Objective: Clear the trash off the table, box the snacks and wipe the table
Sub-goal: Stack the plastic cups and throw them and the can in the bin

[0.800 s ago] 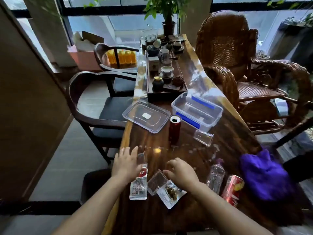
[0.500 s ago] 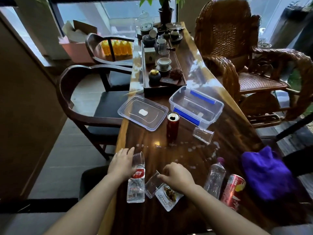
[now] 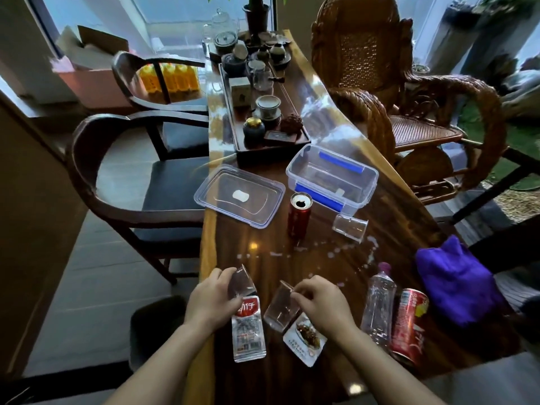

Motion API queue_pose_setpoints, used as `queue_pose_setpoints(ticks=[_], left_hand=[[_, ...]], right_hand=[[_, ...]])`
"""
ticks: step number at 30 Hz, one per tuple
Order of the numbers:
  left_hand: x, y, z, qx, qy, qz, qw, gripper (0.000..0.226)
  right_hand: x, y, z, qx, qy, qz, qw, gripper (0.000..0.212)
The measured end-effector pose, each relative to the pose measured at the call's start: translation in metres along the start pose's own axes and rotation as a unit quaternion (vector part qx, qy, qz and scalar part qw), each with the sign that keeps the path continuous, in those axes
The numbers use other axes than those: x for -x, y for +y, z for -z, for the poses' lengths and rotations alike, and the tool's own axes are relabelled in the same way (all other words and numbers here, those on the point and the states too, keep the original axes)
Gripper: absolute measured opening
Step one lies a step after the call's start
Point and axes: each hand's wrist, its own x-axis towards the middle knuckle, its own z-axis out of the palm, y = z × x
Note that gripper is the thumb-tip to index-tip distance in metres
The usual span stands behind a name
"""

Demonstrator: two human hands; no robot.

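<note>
At the near end of the wooden table point(image 3: 263, 381), my left hand point(image 3: 210, 299) grips a clear plastic cup point(image 3: 241, 280), tilted above a red-labelled snack packet point(image 3: 248, 331). My right hand point(image 3: 318, 305) pinches the rim of a second clear cup point(image 3: 280, 308), which leans over a white snack packet point(image 3: 305, 340). Further out stand an upright red can point(image 3: 298, 217), a third cup on its side point(image 3: 349, 228), an open clear box with blue clips point(image 3: 331, 178) and its lid point(image 3: 239, 195). An empty bottle point(image 3: 378, 302), a tipped red can point(image 3: 409, 323) and a purple cloth point(image 3: 455, 280) lie to the right.
White spill spots point(image 3: 333, 254) dot the table's middle. A dark tea tray point(image 3: 242, 147) with teaware fills the far half. Wooden chairs point(image 3: 122, 171) stand along the left side, a wicker chair point(image 3: 380, 83) on the right. A dark bin point(image 3: 155, 325) sits on the floor at lower left.
My left hand has closed on the cup beside the red-labelled packet and raised it. My right hand has taken the second cup by its rim and tilted it up.
</note>
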Motion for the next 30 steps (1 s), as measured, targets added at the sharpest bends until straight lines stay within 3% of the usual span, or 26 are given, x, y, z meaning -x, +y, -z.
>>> queue_pose_setpoints(ticks=[4,10,19,30], left_hand=[[0.0,0.003,0.005,0.113,-0.025,0.014,0.993,0.056],[0.002,0.03,0.007,0.169,-0.027,-0.014,0.985,0.05],[-0.004,0.049,0.009,0.238,0.011,-0.055,0.97,0.055],[-0.013,0.065,0.009,0.283,0.038,-0.083,0.955,0.066]], right_hand=[[-0.007,-0.004,0.021,-0.045,0.08,0.011,0.996,0.007],[-0.026,-0.021,0.046,-0.105,0.196,0.076,0.972,0.002],[-0.026,-0.025,0.034,-0.099,0.129,0.14,0.977,0.009],[-0.005,-0.023,0.023,-0.078,-0.018,0.155,0.985,0.048]])
